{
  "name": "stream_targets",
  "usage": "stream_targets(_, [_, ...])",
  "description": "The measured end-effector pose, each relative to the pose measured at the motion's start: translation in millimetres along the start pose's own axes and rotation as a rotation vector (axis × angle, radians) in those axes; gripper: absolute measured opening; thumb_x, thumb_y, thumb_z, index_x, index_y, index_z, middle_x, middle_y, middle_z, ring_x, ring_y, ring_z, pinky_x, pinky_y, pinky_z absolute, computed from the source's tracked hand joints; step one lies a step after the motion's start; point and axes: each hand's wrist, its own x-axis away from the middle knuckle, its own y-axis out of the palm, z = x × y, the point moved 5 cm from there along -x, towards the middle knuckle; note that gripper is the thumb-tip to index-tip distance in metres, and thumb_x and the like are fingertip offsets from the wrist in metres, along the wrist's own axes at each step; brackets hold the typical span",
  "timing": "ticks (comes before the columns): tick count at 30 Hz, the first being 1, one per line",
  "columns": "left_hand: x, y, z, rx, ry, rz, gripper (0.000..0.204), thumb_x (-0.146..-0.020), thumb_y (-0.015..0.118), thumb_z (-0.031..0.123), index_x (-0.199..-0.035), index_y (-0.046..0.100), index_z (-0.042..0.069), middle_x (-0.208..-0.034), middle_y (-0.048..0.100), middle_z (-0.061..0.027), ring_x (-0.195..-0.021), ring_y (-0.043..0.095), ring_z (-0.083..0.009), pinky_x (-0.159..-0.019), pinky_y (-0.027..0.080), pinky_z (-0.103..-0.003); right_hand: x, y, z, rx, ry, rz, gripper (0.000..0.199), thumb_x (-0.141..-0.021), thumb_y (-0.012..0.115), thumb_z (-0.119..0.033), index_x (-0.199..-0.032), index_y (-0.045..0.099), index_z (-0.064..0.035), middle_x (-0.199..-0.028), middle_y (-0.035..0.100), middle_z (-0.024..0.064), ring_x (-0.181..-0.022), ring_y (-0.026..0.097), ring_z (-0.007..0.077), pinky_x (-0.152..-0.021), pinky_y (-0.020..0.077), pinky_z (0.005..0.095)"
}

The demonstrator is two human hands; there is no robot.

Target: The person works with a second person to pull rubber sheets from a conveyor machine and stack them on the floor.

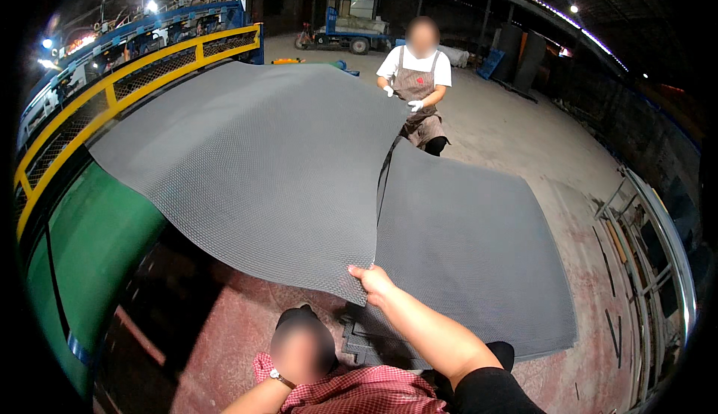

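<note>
1. Head view: the right hand (pixel 372 279), low in the centre of the frame, is closed around the near corner of a large grey mesh sheet (pixel 254 167), lifting that corner clear of the floor.
2. That sheet spreads across the middle and upper left of the frame, its left part draped over a green machine bed (pixel 90 242) beside a yellow railing (pixel 112 92).
3. A co-worker in an apron (pixel 416 89), at the top centre, grips the far edge with gloved hands, so the sheet hangs between 2 people and bows in the middle.
4. A stack of similar grey sheets (pixel 479 249) lies flat on the reddish floor (pixel 583 212) at the right, just under the lifted edge.
5. At the bottom left, only a forearm with a wristwatch (pixel 278 376) shows; it is probably the left arm, and I cannot tell whether that hand is open or holding anything.
</note>
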Motion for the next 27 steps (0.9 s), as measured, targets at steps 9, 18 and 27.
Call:
stream_targets(9, [0.4, 3.2, -6.6, -0.008, 0.015, -0.045, 0.027, -0.078, 0.049, 0.016, -0.103, 0.050, 0.004, -0.099, 0.051, -0.0109, -0.090, 0.048, -0.0234, -0.078, 0.039, -0.032, -1.3, -28.3, 16.6, -0.014, 0.024, 0.088, 0.023, -0.080, 0.052, -0.005, -0.100, 0.047, 0.0052, -0.095, 0.055, 0.0147, -0.086, 0.054, 0.0257, -0.076, 0.0449, 0.0408])
stream_targets(18, [2.4, 4.5, -10.2, -0.028, 0.017, -0.082, 0.030, -0.078, 0.050, 0.018, -0.106, 0.049, 0.005, -0.103, 0.051, -0.0105, -0.093, 0.048, -0.0230, -0.079, 0.040, -0.032, 9.6, -60.6, 31.7, -0.038, 0.059, 0.154, 0.029, -0.080, 0.054, -0.010, -0.104, 0.045, 0.0035, -0.101, 0.053, 0.0154, -0.092, 0.050, 0.0277, -0.079, 0.0405, 0.0425])
stream_targets(27, [5.3, 9.1, -14.2, -0.029, 0.012, -0.091, 0.030, -0.078, 0.051, 0.018, -0.106, 0.049, 0.006, -0.102, 0.051, -0.0095, -0.092, 0.049, -0.0223, -0.078, 0.041, -0.032, -9.3, -107.8, 63.0, 0.013, 0.130, 0.300, 0.038, -0.079, 0.055, -0.011, -0.109, 0.038, 0.0037, -0.104, 0.051, 0.0185, -0.095, 0.049, 0.0299, -0.081, 0.0396, 0.0435])
